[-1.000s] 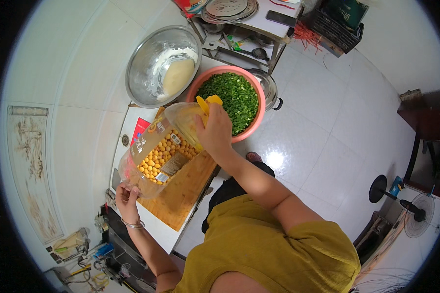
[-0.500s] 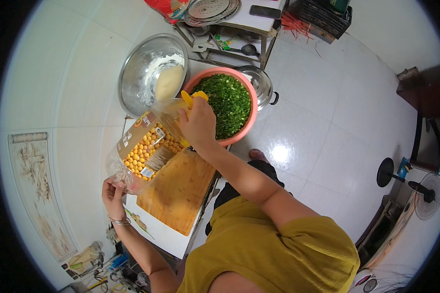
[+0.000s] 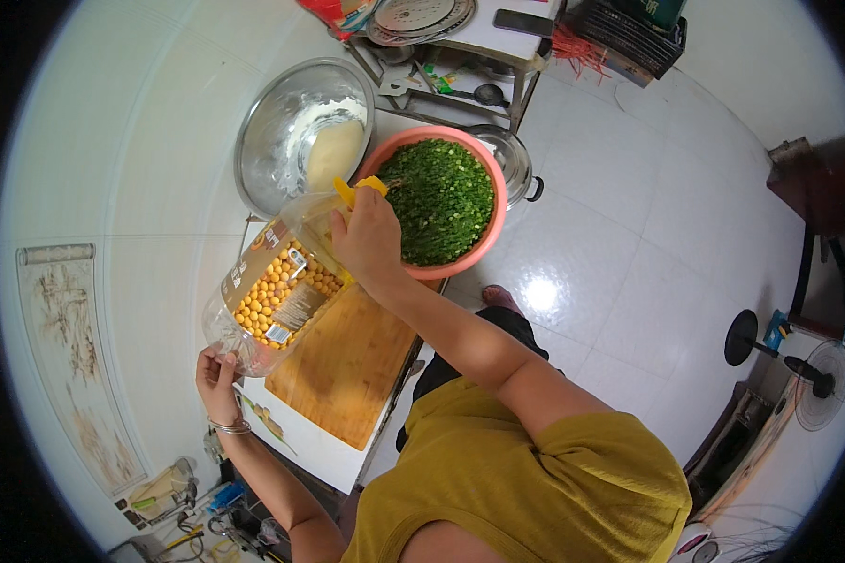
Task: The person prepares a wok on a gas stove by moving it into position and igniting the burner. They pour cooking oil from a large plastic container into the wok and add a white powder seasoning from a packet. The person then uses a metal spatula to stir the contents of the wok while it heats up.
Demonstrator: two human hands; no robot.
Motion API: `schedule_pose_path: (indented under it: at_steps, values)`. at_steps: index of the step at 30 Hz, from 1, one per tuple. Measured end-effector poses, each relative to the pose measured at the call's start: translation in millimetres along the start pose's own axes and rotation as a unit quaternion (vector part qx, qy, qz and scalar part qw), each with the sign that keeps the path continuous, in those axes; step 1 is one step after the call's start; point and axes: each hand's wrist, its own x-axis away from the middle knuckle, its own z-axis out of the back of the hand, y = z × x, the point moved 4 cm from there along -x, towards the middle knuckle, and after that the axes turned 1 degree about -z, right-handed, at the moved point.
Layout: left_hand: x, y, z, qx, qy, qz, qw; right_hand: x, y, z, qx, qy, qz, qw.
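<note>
A large clear plastic oil bottle (image 3: 277, 281) with a yellow cap (image 3: 357, 190) and a label of yellow beans lies tilted across my front, its neck at the rim of a pink basin (image 3: 501, 202). Finely chopped greens (image 3: 443, 202) fill that basin. My right hand (image 3: 368, 239) is closed round the bottle near its neck. At the base, my left hand (image 3: 219, 375) holds the bottom end between thumb and fingers. Whether oil is running out is hard to make out. Beyond the bottle, a steel bowl (image 3: 263, 131) contains a lump of pale dough (image 3: 335, 155) and white flour.
Under the bottle, a wooden board (image 3: 338, 375) lies on the white table (image 3: 324, 462). A lidded steel pot (image 3: 514, 164) stands behind the basin. Farther back, a small table bears round metal trays (image 3: 418, 17) and a phone (image 3: 523, 22). Tiled floor (image 3: 591, 253) stretches to the right.
The view has shifted slightly, so the basin and bowl appear a little farther right. My hands keep their hold on the bottle, its neck still at the basin's rim.
</note>
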Motion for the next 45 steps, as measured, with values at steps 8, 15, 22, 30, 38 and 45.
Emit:
schedule_pose_path:
  at_steps: [8, 15, 22, 30, 38, 45]
  values:
    - [26, -18, 24, 0.004, 0.035, 0.016, 0.999, 25, -5, -27, 0.009, -0.034, 0.021, 0.999]
    - [47, -33, 38, -0.002, 0.031, 0.021, 0.999, 52, 2, -25, 0.007, -0.051, 0.023, 0.998]
    - [59, -15, 20, -0.013, 0.011, 0.019, 1.0, 70, 17, 3, 0.031, -0.045, 0.012, 0.998]
    - [51, -20, 4, -0.003, -0.045, -0.012, 0.999, 65, 23, 43, 0.04, -0.019, -0.014, 0.999]
    - [54, -15, -1, 0.003, -0.014, -0.015, 1.0, 47, 12, 39, 0.023, -0.007, 0.015, 1.0]
    - [75, -11, 6, 0.01, 0.026, 0.022, 0.999, 50, 2, 19, 0.015, -0.057, 0.021, 0.998]
